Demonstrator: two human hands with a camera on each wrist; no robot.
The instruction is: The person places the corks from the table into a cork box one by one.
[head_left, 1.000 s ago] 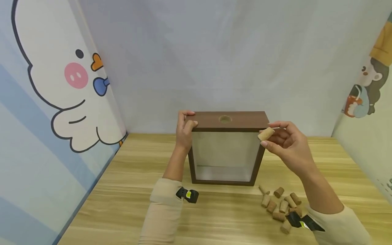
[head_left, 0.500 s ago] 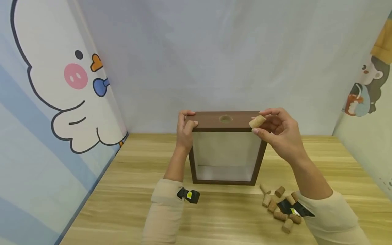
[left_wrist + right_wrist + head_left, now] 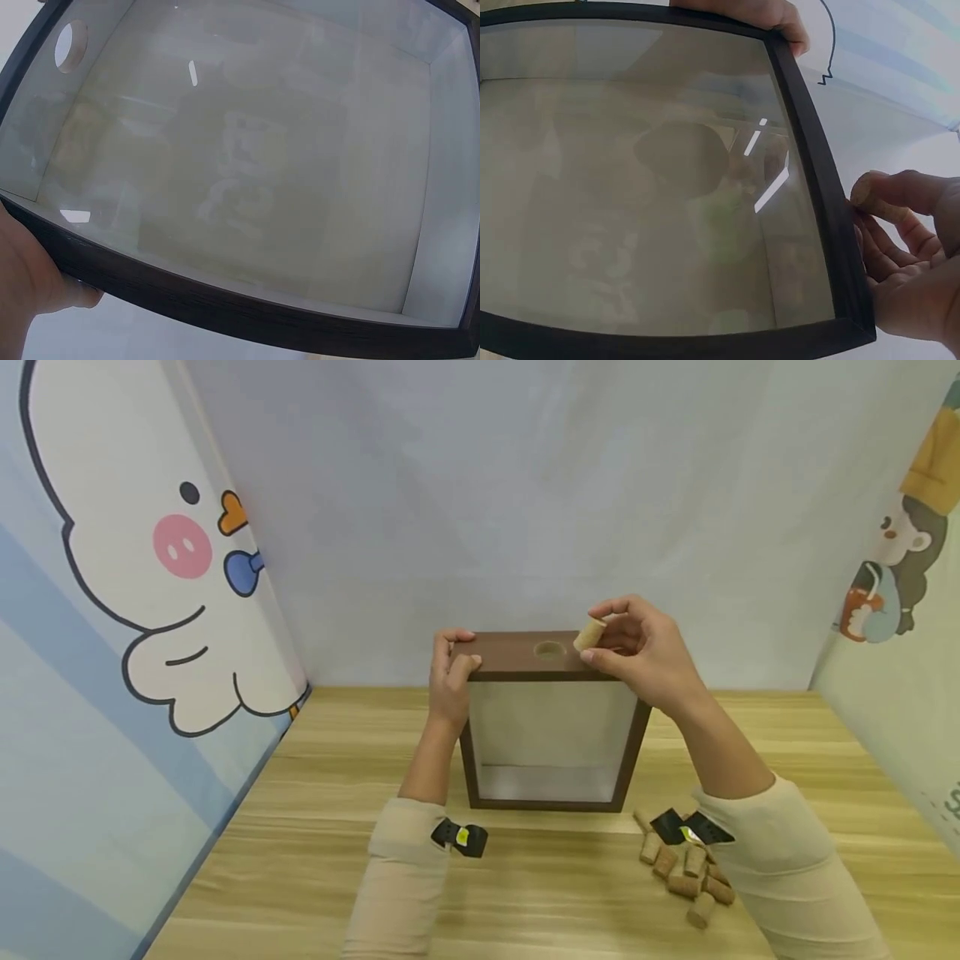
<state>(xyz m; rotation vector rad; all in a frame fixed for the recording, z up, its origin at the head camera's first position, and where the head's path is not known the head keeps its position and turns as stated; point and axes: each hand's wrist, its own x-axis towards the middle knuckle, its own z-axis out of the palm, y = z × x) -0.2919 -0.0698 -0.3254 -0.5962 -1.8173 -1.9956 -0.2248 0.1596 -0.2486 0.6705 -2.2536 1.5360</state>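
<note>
"Looking down from the head camera, what's different?"

"The right hand point(image 3: 651, 658). Half a second ago it was over the right end of the box point(image 3: 498, 648); now it has brought its cork point(image 3: 590, 634) just beside the hole point(image 3: 550, 650) in the top, and the cork stands steeper, though tilted."

"Meaning what for the work?"

"I'd judge the carrying mostly done, with lining up the part in hand. The cork isn't in the hole; whether its lower end touches the box, I can't tell."

"And the grip?"

"Narrow, only as wide as the cork: thumb at the lower end, a fingertip at the upper. The left hand point(image 3: 450, 683) hasn't moved; it holds the box's left end, thumb on top. The box stands on the counter point(image 3: 555, 877), with a pile point(image 3: 683, 886) of more corks near its front right."

"From the left wrist?"

"Mostly the pane point(image 3: 247, 187), the hole up in one corner. Part of the left hand shows against the box's edge. No right hand there."

"And the right wrist?"

"The cork sits pinched just past the box's edge, the lower fingers bent near it. The left hand shows at the top, on the box."
</note>
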